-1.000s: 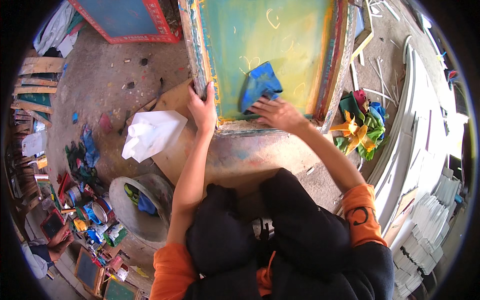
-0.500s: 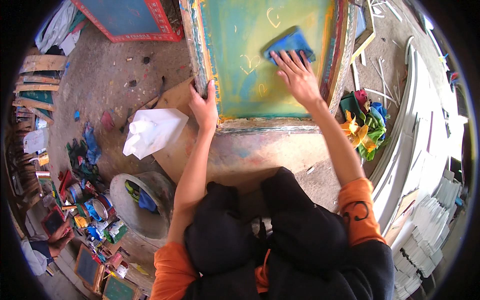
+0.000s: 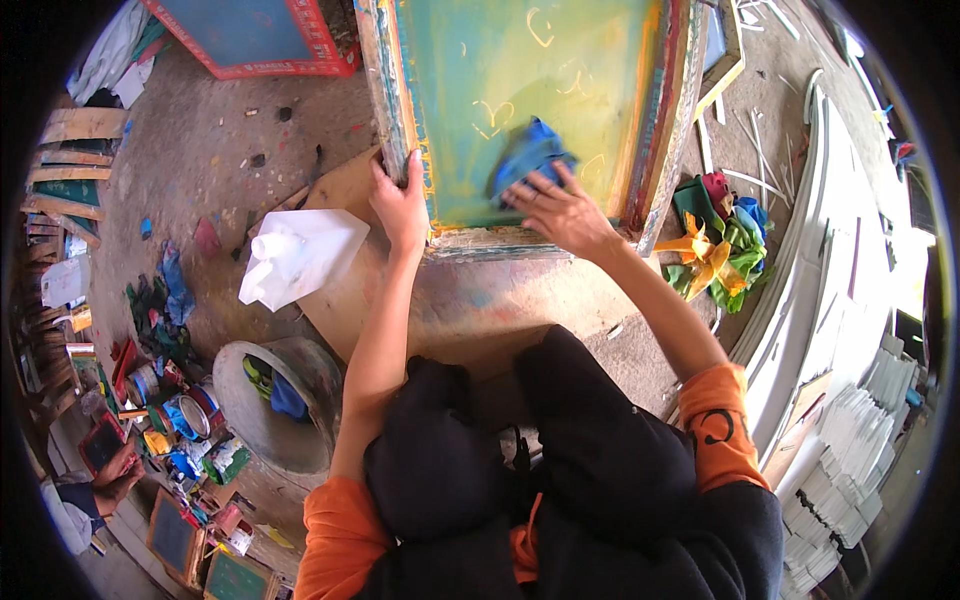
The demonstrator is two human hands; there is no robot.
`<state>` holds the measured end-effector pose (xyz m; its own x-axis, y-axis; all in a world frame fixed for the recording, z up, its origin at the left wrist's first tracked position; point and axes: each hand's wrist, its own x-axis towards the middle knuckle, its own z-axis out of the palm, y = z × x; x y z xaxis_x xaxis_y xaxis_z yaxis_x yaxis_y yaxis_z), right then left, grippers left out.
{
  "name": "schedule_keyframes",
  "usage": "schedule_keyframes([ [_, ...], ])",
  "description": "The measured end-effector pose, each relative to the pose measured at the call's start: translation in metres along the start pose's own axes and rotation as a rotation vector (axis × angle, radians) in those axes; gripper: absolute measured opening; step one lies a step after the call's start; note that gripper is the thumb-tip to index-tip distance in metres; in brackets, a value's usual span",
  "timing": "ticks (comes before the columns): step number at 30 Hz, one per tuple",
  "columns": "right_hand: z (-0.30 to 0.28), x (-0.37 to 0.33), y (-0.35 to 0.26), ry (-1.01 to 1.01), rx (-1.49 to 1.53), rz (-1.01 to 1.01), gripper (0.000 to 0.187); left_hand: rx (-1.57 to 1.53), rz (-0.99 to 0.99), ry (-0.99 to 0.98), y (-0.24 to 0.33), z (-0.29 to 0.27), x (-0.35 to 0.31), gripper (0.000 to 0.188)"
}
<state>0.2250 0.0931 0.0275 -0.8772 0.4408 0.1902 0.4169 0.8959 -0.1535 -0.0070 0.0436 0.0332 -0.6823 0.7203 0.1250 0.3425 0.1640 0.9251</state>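
A paint-stained screen-printing frame [image 3: 545,241] leans in front of me, its mesh smeared yellow-green and blue with small pale outlines on it. My left hand [image 3: 402,205] grips the frame's left wooden side near the lower corner, thumb on the inner edge. Against the lower part of the mesh, my right hand [image 3: 565,212] presses a crumpled blue rag [image 3: 535,155], fingers bent over its lower edge. Part of the rag is hidden under those fingers. A whitish plastic jug [image 3: 305,255] lies beside my left forearm, on a sheet of cardboard [image 3: 350,310].
A bucket [image 3: 245,420] with rags inside stands at my left, near several paint cans [image 3: 195,415]. Colourful rags [image 3: 720,245] lie right of the frame. Long white strips [image 3: 800,260] line the right side. A red-edged screen [image 3: 250,40] stands at the far left.
My right hand and the blue rag have moved down and left across the mesh, uncovering another outline. My left hand keeps its hold on the frame; the view has shifted slightly.
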Motion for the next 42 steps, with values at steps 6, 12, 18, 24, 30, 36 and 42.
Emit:
schedule_keyframes([
  [6, -0.024, 0.027, 0.021, 0.006, -0.295, 0.013, 0.043, -0.013, 0.030, 0.046, 0.002, 0.001, 0.000, 0.035],
  [12, -0.015, 0.026, 0.016, 0.043, -0.241, 0.217, 0.045, -0.028, 0.034, 0.041, 0.001, -0.004, 0.003, 0.038],
  [18, 0.006, 0.013, 0.014, -0.045, -0.066, -0.067, 0.046, -0.002, 0.076, 0.052, -0.009, 0.005, 0.003, 0.038],
  [24, -0.001, 0.011, 0.000, -0.030, 0.069, -0.104, 0.042, -0.006, 0.057, 0.040, -0.005, 0.000, 0.002, 0.038],
  [30, -0.007, 0.020, 0.006, 0.048, -0.282, 0.018, 0.039, -0.038, 0.008, 0.030, 0.009, -0.002, 0.000, 0.039],
  [36, 0.007, 0.036, 0.005, -0.351, 0.017, -0.189, 0.037, -0.024, 0.019, 0.043, -0.006, 0.003, 0.002, 0.040],
  [42, -0.030, 0.060, 0.032, 0.280, -0.007, 0.374, 0.040, 0.010, 0.039, 0.042, -0.006, 0.000, 0.000, 0.043],
])
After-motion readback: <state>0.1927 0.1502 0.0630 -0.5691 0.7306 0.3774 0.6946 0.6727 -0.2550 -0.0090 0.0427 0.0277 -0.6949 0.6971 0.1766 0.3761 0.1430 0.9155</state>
